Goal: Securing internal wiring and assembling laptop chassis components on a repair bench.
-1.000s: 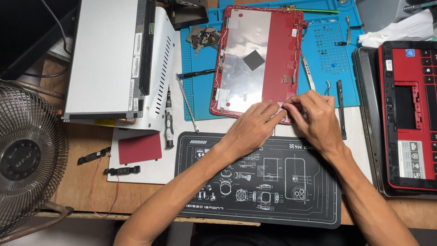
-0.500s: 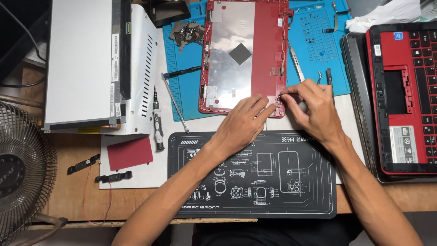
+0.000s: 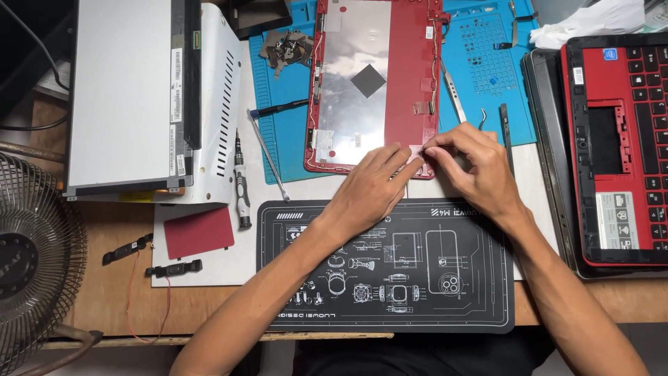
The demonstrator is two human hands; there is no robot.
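Note:
A red laptop lid shell lies open-side up on a blue work mat, with a silver foil sheet and a dark square patch inside it. My left hand rests flat on the shell's near edge, fingers pressing down at the lower right corner. My right hand is beside it, thumb and fingers pinched on a small pale strip at that same corner. The fingertips of both hands almost meet there.
A black printed mat lies under my forearms. A bare display panel on a white housing sits at left, with a screwdriver, a metal pry tool, a red patch and small speakers. Tweezers, a red laptop base, a fan.
The view has shifted, so everything sits lower and further left in the frame. Both hands stay at the shell's lower right corner, with the right fingers now pinched on the small strip.

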